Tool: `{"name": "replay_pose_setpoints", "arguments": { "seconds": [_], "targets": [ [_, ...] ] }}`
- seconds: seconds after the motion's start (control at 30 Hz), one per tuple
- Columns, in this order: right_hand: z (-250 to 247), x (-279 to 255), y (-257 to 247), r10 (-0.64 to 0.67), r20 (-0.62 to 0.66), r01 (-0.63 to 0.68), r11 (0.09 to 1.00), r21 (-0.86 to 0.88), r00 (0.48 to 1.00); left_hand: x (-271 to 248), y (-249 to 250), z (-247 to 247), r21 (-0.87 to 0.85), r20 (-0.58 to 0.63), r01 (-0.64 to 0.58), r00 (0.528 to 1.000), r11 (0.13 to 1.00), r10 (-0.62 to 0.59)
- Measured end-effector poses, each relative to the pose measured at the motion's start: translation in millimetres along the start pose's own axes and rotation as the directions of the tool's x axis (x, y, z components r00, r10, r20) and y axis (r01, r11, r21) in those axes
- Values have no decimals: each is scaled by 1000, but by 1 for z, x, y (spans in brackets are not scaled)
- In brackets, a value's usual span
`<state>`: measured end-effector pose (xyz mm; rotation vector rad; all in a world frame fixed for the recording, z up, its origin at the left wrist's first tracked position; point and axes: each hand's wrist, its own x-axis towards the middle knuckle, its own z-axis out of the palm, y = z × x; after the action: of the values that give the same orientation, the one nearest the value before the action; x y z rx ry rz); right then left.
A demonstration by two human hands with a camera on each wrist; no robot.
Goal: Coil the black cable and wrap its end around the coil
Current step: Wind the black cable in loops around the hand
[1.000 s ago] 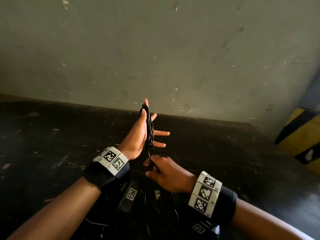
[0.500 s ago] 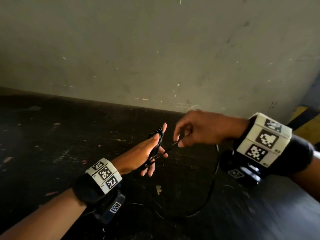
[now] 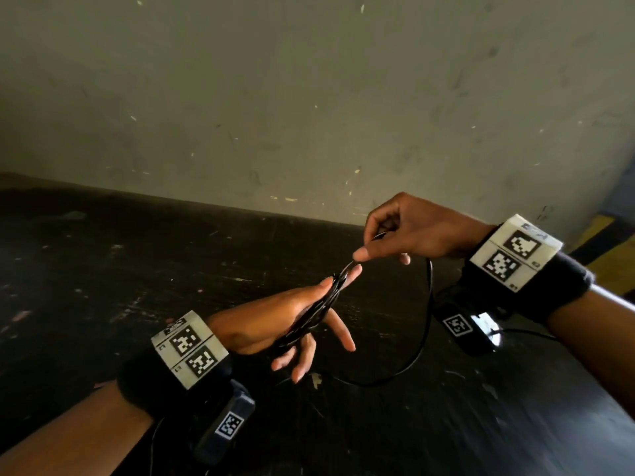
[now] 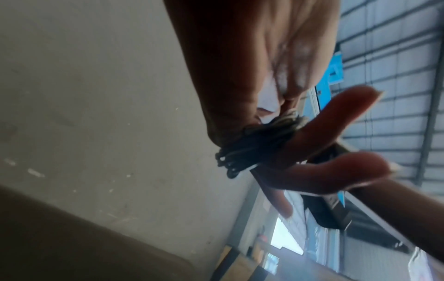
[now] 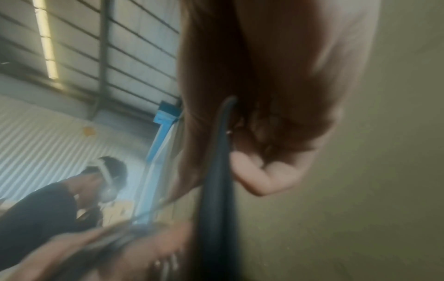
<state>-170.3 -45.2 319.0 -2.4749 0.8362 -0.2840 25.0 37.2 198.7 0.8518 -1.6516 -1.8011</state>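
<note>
A black cable is wound into a coil (image 3: 316,314) around my left hand (image 3: 268,321), running from the heel of the palm to the fingertips. That hand's fingers are stretched out and spread; the left wrist view shows the coil's strands (image 4: 252,150) bunched across the fingers. My right hand (image 3: 412,231) is just above and right of the left fingertips and pinches the cable's free strand between thumb and forefinger. Behind it the loose cable (image 3: 426,321) hangs in a loop down to the table. In the right wrist view the cable (image 5: 216,171) runs out of the curled fingers.
Both hands are above a dark, scuffed table (image 3: 137,269) that ends at a grey wall (image 3: 309,97). A yellow-and-black striped edge (image 3: 611,255) shows at the far right. Thin camera leads trail from both wrist units.
My right hand has risen from below the left hand to above its fingertips, carrying the strand up and over. The left hand has lowered and tilted forward.
</note>
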Motion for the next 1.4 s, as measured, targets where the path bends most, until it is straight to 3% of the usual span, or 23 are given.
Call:
{"name": "replay_pose_setpoints", "arguments": {
  "seconds": [0.17, 0.3, 0.5, 0.67, 0.8, 0.93, 1.0, 1.1, 1.23, 1.4],
  "targets": [
    [21, 11, 34, -81, -237, 111, 987, 114, 968, -10, 15, 1, -191, 149, -58, 985, 980, 88],
    [68, 15, 59, -51, -400, 137, 972, 190, 915, -6, 29, -1, -333, 12, -242, 965, 911, 260],
    [131, 24, 49, 47, -121, -18, 972, 234, 992, 15, 47, -14, -400, -276, -448, 891, 799, 362],
    [140, 22, 19, 56, 32, -59, 993, 99, 998, 31, 46, -36, -234, -474, -539, 790, 810, 389],
    [125, 15, -1, 28, 27, -28, 1000, -4, 999, 33, 30, -51, -83, -518, -471, 773, 878, 365],
    [103, 4, -18, 97, 247, -103, 995, 15, 964, 32, 14, -49, 81, -546, -332, 774, 940, 321],
    [92, 1, -26, 151, 297, -149, 988, -29, 943, 33, 3, -46, 224, -547, -226, 776, 948, 314],
    [63, 2, -32, 197, 253, -170, 978, -125, 947, 31, -18, -42, 329, -522, -66, 818, 942, 239],
    [21, 2, -35, 199, 154, -161, 960, -228, 968, 19, -26, -32, 335, -421, -28, 890, 942, 176],
    [8, 5, -32, 84, 45, -67, 954, -293, 995, 16, -16, -19, 362, -351, 97, 936, 927, 39]
  ]
}}
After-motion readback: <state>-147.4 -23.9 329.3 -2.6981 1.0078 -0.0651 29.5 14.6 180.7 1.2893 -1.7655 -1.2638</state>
